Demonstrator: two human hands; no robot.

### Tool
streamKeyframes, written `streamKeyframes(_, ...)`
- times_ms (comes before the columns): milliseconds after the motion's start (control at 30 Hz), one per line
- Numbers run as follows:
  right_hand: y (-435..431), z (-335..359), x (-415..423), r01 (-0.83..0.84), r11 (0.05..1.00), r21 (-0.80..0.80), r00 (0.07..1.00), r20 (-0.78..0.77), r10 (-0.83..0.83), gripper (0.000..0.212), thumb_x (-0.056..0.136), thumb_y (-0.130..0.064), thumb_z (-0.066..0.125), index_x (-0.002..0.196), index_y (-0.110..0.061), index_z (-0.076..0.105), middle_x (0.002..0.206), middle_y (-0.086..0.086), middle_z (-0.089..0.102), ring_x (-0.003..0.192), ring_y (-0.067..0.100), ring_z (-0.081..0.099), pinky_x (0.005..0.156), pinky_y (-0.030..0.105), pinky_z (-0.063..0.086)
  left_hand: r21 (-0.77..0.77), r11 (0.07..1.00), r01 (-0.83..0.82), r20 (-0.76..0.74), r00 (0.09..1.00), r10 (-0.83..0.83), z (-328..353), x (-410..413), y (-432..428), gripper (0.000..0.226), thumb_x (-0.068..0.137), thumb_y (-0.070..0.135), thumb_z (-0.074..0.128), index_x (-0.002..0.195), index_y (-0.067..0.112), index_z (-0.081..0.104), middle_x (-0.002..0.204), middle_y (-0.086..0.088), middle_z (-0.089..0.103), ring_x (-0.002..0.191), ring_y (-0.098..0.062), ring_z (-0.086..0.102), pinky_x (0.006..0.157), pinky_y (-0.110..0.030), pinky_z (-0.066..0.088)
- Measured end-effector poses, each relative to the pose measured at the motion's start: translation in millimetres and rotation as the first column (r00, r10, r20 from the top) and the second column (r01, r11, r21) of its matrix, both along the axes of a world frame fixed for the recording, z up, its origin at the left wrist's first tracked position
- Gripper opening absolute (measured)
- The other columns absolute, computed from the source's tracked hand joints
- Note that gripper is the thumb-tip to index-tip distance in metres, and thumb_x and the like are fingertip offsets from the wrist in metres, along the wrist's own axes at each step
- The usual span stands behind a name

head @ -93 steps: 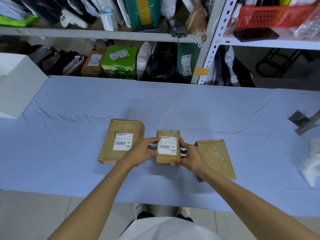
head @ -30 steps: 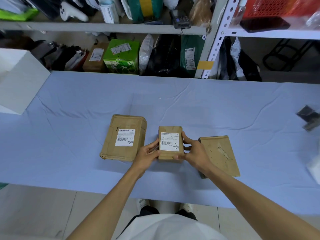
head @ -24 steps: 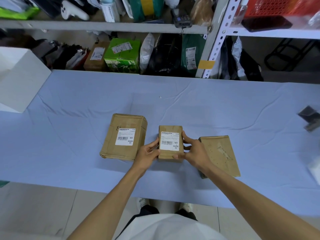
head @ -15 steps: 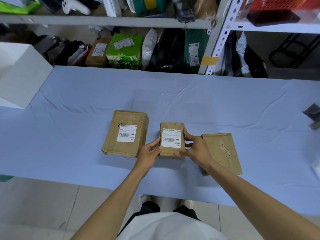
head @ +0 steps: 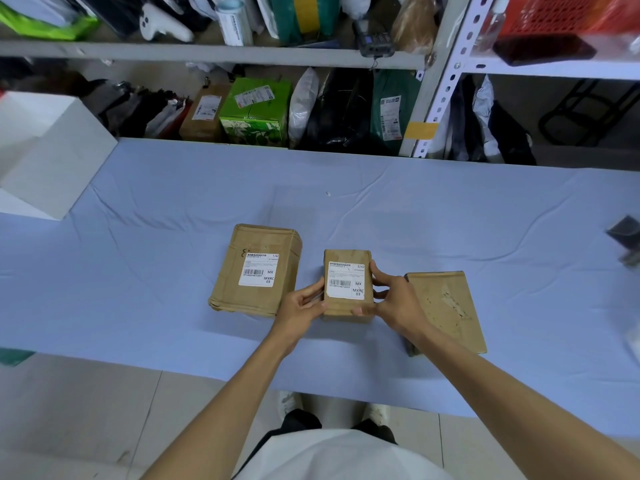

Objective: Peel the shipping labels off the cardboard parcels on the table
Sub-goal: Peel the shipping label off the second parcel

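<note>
I had the small middle parcel (head: 347, 308) held between both hands near the front of the worktop (head: 450, 220), which was covered in a pale blue cloth. My left hand (head: 300, 308) gripped its left edge, fingers curled against the side by the lower corner of its white shipping label (head: 346, 280). My right hand (head: 393, 301) clamped the right edge, with the fingertips (head: 375, 271) lying along that side of the label and the thumb (head: 360, 310) pressed on the cardboard just below it. The label was flat on the parcel's top face, barcode and printed codes readable.

To the left, just beside my left hand, the larger parcel (head: 254, 268) lay flat on the worktop with its own label (head: 258, 270) on top. To the right, partly behind my right wrist, the third parcel (head: 446, 306) lay flat; its top face was bare cardboard with torn, scuffed patches.

A white box (head: 52, 150) sat at the far left corner of the worktop. Beyond the far edge stood metal shelving (head: 440, 81) crowded with bags and boxes, among them a green carton (head: 256, 112).
</note>
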State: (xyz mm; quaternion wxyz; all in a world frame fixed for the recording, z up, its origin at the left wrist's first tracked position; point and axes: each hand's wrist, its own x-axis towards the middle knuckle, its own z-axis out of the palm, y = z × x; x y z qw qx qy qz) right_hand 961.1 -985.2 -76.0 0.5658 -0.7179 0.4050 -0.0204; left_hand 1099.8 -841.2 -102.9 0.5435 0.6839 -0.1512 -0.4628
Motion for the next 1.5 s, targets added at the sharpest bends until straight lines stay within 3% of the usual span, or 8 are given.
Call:
streamKeyframes(267, 0.9, -0.2, 0.2, 0.017, 1.0, 0.012, 1.0, 0.002, -0.017, 0.101, 0.062, 0.003, 0.087, 0.148, -0.01, 0.035, 0.115, -0.006, 0.062, 0.095, 0.011, 0.063, 0.063, 0.003, 0.047, 0.018, 0.998, -0.062, 0.025, 0.998, 0.062, 1.0, -3.4, -3.7, 0.044, 0.089, -0.001, 0.06, 0.13, 0.01, 0.056, 0.121, 0.002, 0.066, 0.109, -0.007, 0.062, 0.099, -0.032, 0.05)
streamKeyframes(533, 0.6, -0.6, 1.7, 0.022, 1.0, 0.018, 1.0, -0.004, -0.022, 0.102, 0.061, 0.006, 0.087, 0.148, -0.008, 0.035, 0.113, -0.004, 0.064, 0.093, 0.011, 0.064, 0.063, 0.005, 0.047, 0.025, 0.986, -0.165, -0.023, 0.986, 0.165, -2.4, -7.5, -6.8, 0.041, 0.087, -0.002, 0.062, 0.127, 0.007, 0.058, 0.118, -0.005, 0.067, 0.099, -0.008, 0.066, 0.094, -0.03, 0.053)
streamKeyframes(767, 0.5, 1.6, 3.2, 0.005, 1.0, 0.011, 1.0, -0.02, -0.005, 0.104, 0.061, 0.005, 0.087, 0.149, -0.007, 0.032, 0.121, -0.002, 0.063, 0.1, 0.012, 0.061, 0.065, 0.002, 0.046, 0.01, 0.975, -0.22, -0.061, 0.973, 0.221, -3.9, -7.8, -8.3, 0.04, 0.084, 0.0, 0.067, 0.123, 0.004, 0.061, 0.112, -0.01, 0.069, 0.097, -0.017, 0.068, 0.075, -0.021, 0.057)
streamKeyframes(900, 1.3, 3.3, 2.4, -0.006, 1.0, 0.009, 1.0, -0.027, 0.006, 0.103, 0.063, 0.004, 0.086, 0.15, -0.008, 0.031, 0.115, -0.005, 0.06, 0.097, 0.011, 0.06, 0.061, 0.001, 0.044, 0.025, 0.975, -0.221, -0.054, 0.973, 0.223, -4.7, -7.1, -9.1, 0.038, 0.084, 0.001, 0.068, 0.121, 0.006, 0.063, 0.112, -0.01, 0.07, 0.101, -0.018, 0.068, 0.08, -0.024, 0.057)
streamKeyframes(1033, 1.2, 3.9, 1.0, -0.002, 1.0, 0.01, 1.0, -0.022, 0.003, 0.101, 0.064, 0.004, 0.086, 0.149, -0.008, 0.032, 0.116, -0.009, 0.059, 0.097, 0.009, 0.059, 0.061, 0.0, 0.044, 0.034, 0.99, -0.136, 0.041, 0.99, 0.134, 0.2, -2.9, -7.4, 0.038, 0.085, -0.001, 0.066, 0.121, 0.007, 0.063, 0.111, -0.002, 0.069, 0.101, -0.009, 0.066, 0.094, -0.031, 0.052)
streamKeyframes(1267, 2.1, 3.5, -1.0, 0.001, 1.0, 0.012, 1.0, -0.012, -0.001, 0.102, 0.065, 0.005, 0.085, 0.149, -0.008, 0.031, 0.118, -0.01, 0.058, 0.099, 0.011, 0.059, 0.062, 0.002, 0.045, 0.019, 0.999, -0.038, 0.306, 0.951, 0.03, 10.5, -1.9, -9.4, 0.033, 0.083, 0.0, 0.068, 0.113, 0.014, 0.067, 0.104, 0.006, 0.07, 0.097, -0.005, 0.066, 0.081, -0.018, 0.054)
streamKeyframes(1367, 2.0, 2.2, -1.6, 0.005, 1.0, 0.013, 1.0, -0.016, -0.005, 0.102, 0.065, 0.004, 0.085, 0.15, -0.009, 0.031, 0.118, -0.009, 0.058, 0.1, 0.011, 0.059, 0.064, 0.003, 0.047, -0.007, 0.996, -0.092, 0.348, 0.933, 0.089, 10.5, -3.1, -9.4, 0.024, 0.079, -0.001, 0.072, 0.099, 0.011, 0.07, 0.096, 0.005, 0.071, 0.089, -0.003, 0.068, 0.075, -0.015, 0.054)
streamKeyframes(1500, 1.2, 2.0, -0.8, 0.004, 1.0, 0.016, 1.0, -0.02, -0.004, 0.101, 0.066, 0.006, 0.084, 0.15, -0.008, 0.03, 0.117, -0.005, 0.058, 0.098, 0.011, 0.059, 0.061, 0.002, 0.045, 0.004, 0.998, -0.063, 0.355, 0.933, 0.057, 5.6, 0.9, -9.9, 0.014, 0.079, 0.0, 0.073, 0.09, 0.008, 0.072, 0.095, 0.001, 0.072, 0.09, -0.012, 0.069, 0.075, -0.02, 0.055)
